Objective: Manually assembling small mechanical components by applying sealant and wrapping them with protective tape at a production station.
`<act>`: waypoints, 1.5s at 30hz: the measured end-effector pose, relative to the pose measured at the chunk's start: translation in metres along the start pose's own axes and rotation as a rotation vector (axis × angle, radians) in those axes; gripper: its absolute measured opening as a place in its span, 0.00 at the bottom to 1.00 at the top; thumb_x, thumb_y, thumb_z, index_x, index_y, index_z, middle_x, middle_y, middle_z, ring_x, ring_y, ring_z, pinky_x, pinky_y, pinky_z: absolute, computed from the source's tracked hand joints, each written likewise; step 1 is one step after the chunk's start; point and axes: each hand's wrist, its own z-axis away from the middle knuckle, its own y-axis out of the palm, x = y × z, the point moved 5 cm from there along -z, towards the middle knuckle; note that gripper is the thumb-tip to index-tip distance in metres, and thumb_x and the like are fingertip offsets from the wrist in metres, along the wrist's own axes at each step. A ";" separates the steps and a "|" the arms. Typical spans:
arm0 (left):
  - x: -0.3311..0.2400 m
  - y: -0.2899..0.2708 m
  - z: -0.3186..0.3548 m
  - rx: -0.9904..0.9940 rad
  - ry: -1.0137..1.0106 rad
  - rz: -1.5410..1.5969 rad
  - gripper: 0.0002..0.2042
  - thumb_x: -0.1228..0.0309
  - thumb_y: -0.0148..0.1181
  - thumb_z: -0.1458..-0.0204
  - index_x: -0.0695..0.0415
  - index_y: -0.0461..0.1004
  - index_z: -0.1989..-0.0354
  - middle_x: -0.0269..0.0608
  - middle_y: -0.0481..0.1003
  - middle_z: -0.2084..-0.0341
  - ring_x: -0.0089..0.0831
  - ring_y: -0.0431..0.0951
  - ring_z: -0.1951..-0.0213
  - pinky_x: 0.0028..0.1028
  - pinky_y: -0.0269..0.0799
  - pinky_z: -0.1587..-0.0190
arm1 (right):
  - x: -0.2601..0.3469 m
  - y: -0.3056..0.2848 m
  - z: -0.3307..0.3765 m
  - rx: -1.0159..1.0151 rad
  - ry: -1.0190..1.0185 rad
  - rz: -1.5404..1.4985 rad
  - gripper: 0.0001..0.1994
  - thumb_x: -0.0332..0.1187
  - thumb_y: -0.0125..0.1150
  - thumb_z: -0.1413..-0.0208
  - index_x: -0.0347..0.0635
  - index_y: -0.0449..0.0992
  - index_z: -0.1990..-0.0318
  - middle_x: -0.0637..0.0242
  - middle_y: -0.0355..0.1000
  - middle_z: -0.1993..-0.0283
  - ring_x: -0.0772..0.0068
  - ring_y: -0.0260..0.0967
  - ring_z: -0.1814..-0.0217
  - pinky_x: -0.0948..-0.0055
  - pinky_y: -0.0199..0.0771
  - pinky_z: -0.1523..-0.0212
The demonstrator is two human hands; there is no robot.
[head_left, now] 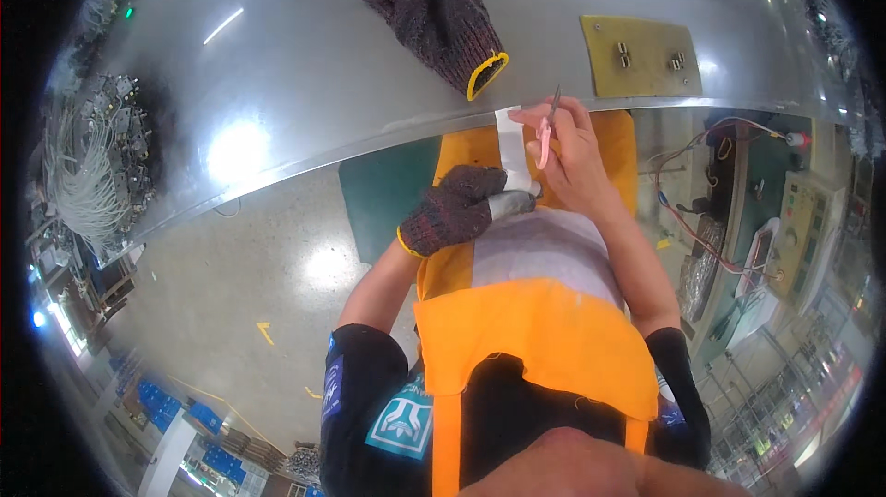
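My left hand [452, 211] wears a dark knit glove with a yellow cuff edge. Its fingers are closed at the lower end of a white strip [511, 146] that looks like tape. Something pale covers the fingertips there; I cannot tell whether the strip is wrapped round them. My bare right hand [577, 157] is closed round small pink-handled scissors [544, 142], their metal tip pointing up and away from me. A fingertip of this hand touches the strip's upper end. Beyond both hands, a second dark glove [434, 17] lies on the metal table.
The grey metal table [295, 63] ends just beyond my hands. A yellow-green plate [641, 56] with small metal fittings lies on it at right. White cables [88, 169] bunch at far left. Right of me, a shelf holds red wires [678, 206] and a control box [798, 225].
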 end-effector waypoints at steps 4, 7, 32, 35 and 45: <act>0.006 0.010 0.004 0.014 -0.111 0.198 0.10 0.70 0.57 0.52 0.58 0.75 0.61 0.44 0.76 0.68 0.33 0.76 0.65 0.25 0.68 0.58 | 0.001 -0.004 0.000 0.022 0.037 -0.055 0.14 0.29 0.56 0.54 0.39 0.68 0.59 0.65 0.71 0.61 0.57 0.59 0.51 0.62 0.54 0.48; 0.012 0.016 0.007 0.016 -0.266 0.249 0.11 0.70 0.56 0.51 0.58 0.74 0.59 0.41 0.76 0.68 0.27 0.75 0.65 0.25 0.67 0.58 | 0.007 -0.013 0.001 -0.034 -0.039 0.012 0.12 0.28 0.56 0.54 0.38 0.69 0.59 0.64 0.71 0.63 0.61 0.63 0.55 0.66 0.60 0.51; 0.018 0.044 0.025 -0.135 -0.636 0.784 0.14 0.64 0.52 0.48 0.59 0.72 0.57 0.33 0.75 0.68 0.18 0.71 0.71 0.15 0.63 0.74 | -0.047 -0.003 0.044 0.930 0.645 -0.621 0.22 0.39 0.56 0.58 0.29 0.71 0.57 0.66 0.70 0.68 0.78 0.65 0.65 0.80 0.64 0.61; 0.014 0.042 0.024 -0.128 -0.603 0.752 0.13 0.65 0.51 0.47 0.59 0.72 0.58 0.34 0.75 0.69 0.18 0.71 0.72 0.15 0.61 0.75 | -0.046 0.000 0.043 1.001 0.704 -0.621 0.22 0.39 0.57 0.57 0.30 0.72 0.57 0.70 0.69 0.70 0.81 0.63 0.67 0.81 0.63 0.63; 0.022 0.044 0.024 -0.099 -0.580 0.721 0.13 0.65 0.51 0.47 0.59 0.72 0.58 0.34 0.75 0.68 0.17 0.70 0.72 0.15 0.60 0.73 | -0.043 -0.004 0.041 0.910 0.833 -0.732 0.19 0.36 0.57 0.55 0.29 0.73 0.59 0.72 0.68 0.74 0.85 0.61 0.70 0.83 0.62 0.65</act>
